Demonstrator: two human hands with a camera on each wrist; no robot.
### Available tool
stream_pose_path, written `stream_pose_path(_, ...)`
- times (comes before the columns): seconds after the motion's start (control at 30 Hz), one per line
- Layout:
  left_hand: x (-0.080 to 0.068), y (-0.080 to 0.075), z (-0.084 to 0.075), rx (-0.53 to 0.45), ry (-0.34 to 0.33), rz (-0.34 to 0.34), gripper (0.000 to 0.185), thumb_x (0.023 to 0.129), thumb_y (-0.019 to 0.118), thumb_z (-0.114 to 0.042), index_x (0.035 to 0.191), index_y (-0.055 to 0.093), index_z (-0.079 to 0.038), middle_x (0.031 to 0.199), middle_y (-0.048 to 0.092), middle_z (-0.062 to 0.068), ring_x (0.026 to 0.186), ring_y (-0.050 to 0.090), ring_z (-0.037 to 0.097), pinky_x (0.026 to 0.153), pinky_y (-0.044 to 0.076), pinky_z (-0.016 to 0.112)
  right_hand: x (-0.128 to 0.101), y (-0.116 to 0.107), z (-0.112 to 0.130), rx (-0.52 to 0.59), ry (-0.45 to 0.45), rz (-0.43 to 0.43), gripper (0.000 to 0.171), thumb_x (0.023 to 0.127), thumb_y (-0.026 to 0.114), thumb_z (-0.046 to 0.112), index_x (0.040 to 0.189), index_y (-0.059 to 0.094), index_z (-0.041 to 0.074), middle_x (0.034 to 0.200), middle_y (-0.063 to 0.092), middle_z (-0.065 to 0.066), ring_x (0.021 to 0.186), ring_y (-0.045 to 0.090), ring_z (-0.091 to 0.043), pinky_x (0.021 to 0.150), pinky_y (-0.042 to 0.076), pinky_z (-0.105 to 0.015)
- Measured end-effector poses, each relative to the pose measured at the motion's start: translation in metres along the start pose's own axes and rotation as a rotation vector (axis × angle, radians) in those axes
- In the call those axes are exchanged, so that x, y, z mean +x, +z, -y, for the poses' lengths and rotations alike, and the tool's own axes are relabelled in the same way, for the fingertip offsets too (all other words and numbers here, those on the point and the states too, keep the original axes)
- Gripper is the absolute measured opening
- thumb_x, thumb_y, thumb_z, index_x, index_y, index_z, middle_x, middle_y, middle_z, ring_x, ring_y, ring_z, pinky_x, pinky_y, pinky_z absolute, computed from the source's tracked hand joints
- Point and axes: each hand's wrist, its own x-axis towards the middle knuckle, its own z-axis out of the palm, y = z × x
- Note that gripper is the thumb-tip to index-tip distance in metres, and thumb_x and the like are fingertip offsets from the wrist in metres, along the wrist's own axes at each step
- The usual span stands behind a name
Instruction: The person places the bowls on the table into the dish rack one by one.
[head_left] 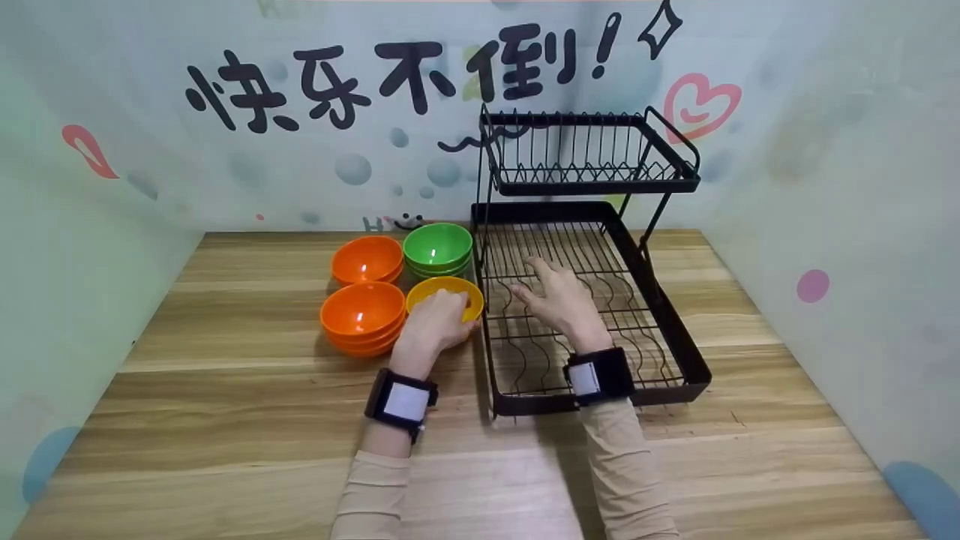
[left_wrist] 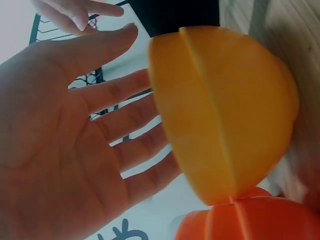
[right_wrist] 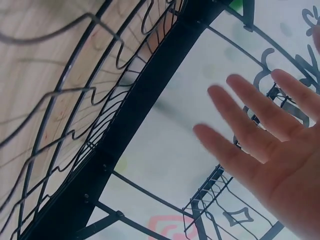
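My left hand (head_left: 433, 322) reaches over the yellow bowls (head_left: 421, 289), its fingers dipping past the rim of the upper one. In the left wrist view the fingers of this hand (left_wrist: 95, 130) pass behind the rim of a yellow bowl (left_wrist: 235, 115), while the thumb stands apart from it. Two yellow bowls look nested there. Over the lower tier of a black dish rack (head_left: 600, 394), my right hand (head_left: 559, 300) hovers with fingers spread and nothing held. The right wrist view shows those fingers (right_wrist: 235, 117) loosely extended.
Stacked orange bowls (head_left: 364, 311) stand left of the yellow ones, with more orange bowls (head_left: 367, 261) behind. Stacked green bowls (head_left: 437, 246) sit at the back beside the rack. The rack's upper tier (head_left: 592, 185) rises behind my right hand. A printed wall encloses the wooden table (head_left: 247, 420).
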Motion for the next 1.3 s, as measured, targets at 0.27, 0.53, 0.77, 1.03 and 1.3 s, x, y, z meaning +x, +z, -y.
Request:
stream_pose_path(0.27, 0.001, 0.008, 0.003, 0.039, 0.029, -0.041, 0.021, 0.082, 0.071, -0.020, 0.074, 0.062, -0.003, 0.078, 0.063, 0.013, 0.082, 0.065, 0.033, 0.074, 0.052, 0.047, -0.001, 0.003, 0.010, 0.056, -0.048, -0.014, 0.041, 0.092, 0.060, 0.026, 0.127, 0.055, 0.007, 0.103, 0.070, -0.016, 0.090, 0.069, -0.027, 0.078, 0.056, -0.041)
stream_pose_path(0.53, 0.002, 0.008, 0.002, 0.038, 0.032, -0.030, 0.017, 0.083, 0.070, -0.019, 0.078, 0.067, -0.002, 0.084, 0.066, 0.015, 0.086, 0.065, 0.034, 0.078, 0.052, 0.048, -0.002, 0.005, 0.013, 0.068, -0.052, 0.011, 0.042, 0.091, 0.061, 0.028, 0.127, 0.056, 0.007, 0.093, 0.071, -0.011, 0.076, 0.068, -0.021, 0.069, 0.056, -0.035)
stream_pose_path(0.77, 0.002, 0.003, 0.002, 0.062, 0.063, -0.046, 0.015, 0.084, 0.066, -0.015, 0.075, 0.064, -0.003, 0.075, 0.061, 0.012, 0.078, 0.063, 0.032, 0.073, 0.052, 0.046, -0.002, 0.005, 0.013, 0.087, -0.043, 0.016, 0.041, 0.091, 0.061, 0.028, 0.126, 0.056, 0.007, 0.094, 0.072, -0.011, 0.075, 0.068, -0.020, 0.067, 0.056, -0.033)
stream_pose_path(1.03, 0.001, -0.001, 0.001, 0.127, 0.086, -0.096, 0.021, 0.082, 0.068, -0.020, 0.068, 0.059, -0.006, 0.063, 0.045, 0.003, 0.066, 0.056, 0.026, 0.062, 0.049, 0.041, -0.001, 0.004, 0.014, 0.104, -0.003, 0.017, 0.042, 0.092, 0.059, 0.031, 0.128, 0.056, 0.008, 0.100, 0.071, -0.012, 0.081, 0.069, -0.022, 0.070, 0.056, -0.034)
stream_pose_path(1.3, -0.007, -0.009, -0.008, 0.166, 0.141, -0.226, 0.023, 0.080, 0.069, -0.020, 0.067, 0.057, -0.006, 0.065, 0.052, 0.008, 0.064, 0.060, 0.031, 0.057, 0.048, 0.043, 0.000, 0.001, 0.018, 0.248, 0.069, -0.005, 0.044, 0.095, 0.053, 0.038, 0.125, 0.059, 0.007, 0.109, 0.070, -0.014, 0.098, 0.067, -0.027, 0.083, 0.054, -0.039)
